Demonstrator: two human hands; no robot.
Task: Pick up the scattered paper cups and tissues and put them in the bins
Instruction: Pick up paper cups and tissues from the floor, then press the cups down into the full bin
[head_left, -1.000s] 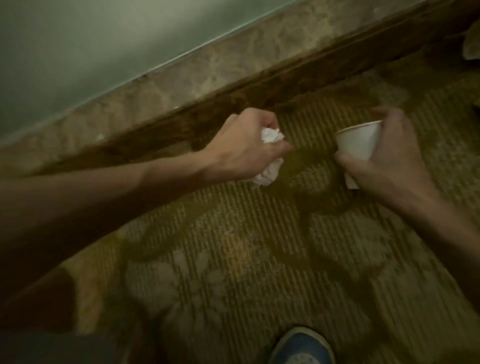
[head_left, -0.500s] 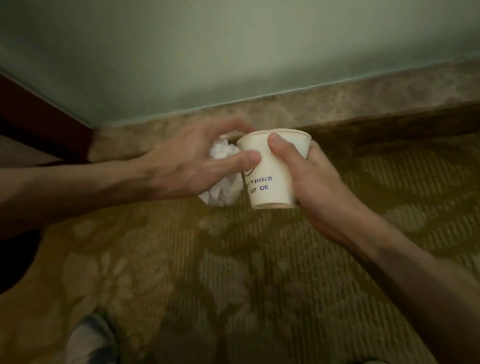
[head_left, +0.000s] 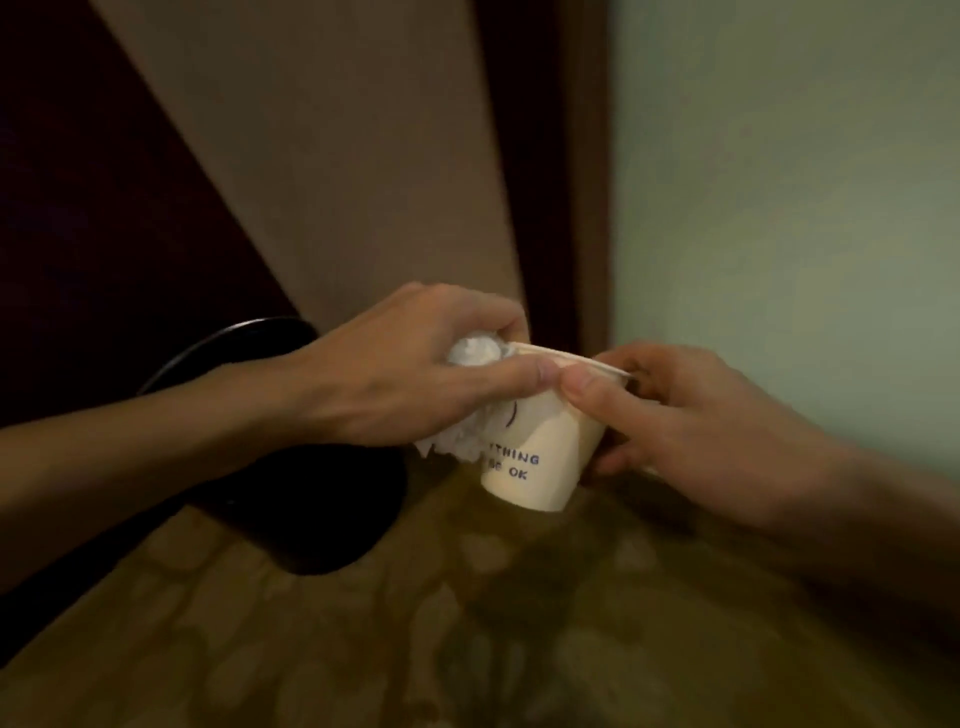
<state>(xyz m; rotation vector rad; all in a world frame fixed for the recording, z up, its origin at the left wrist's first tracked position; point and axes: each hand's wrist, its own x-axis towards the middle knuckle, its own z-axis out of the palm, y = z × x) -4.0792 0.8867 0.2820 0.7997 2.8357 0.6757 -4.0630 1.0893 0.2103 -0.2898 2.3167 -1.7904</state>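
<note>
Head view: right hand (head_left: 696, 415) grips cream paper cup (head_left: 543, 449) printed "OK"; left hand (head_left: 395, 374) clutches crumpled white tissue (head_left: 475, 352).

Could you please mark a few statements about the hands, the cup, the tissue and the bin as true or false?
1. The right hand holds the paper cup. True.
2. The left hand is empty. False: its fingers grip a crumpled tissue.
3. The bin is white. False: it is black.
4. The paper cup bears printed lettering. True.
5. The tissue lies inside the bin. False: it is in the left hand, right beside the cup's rim.
</note>
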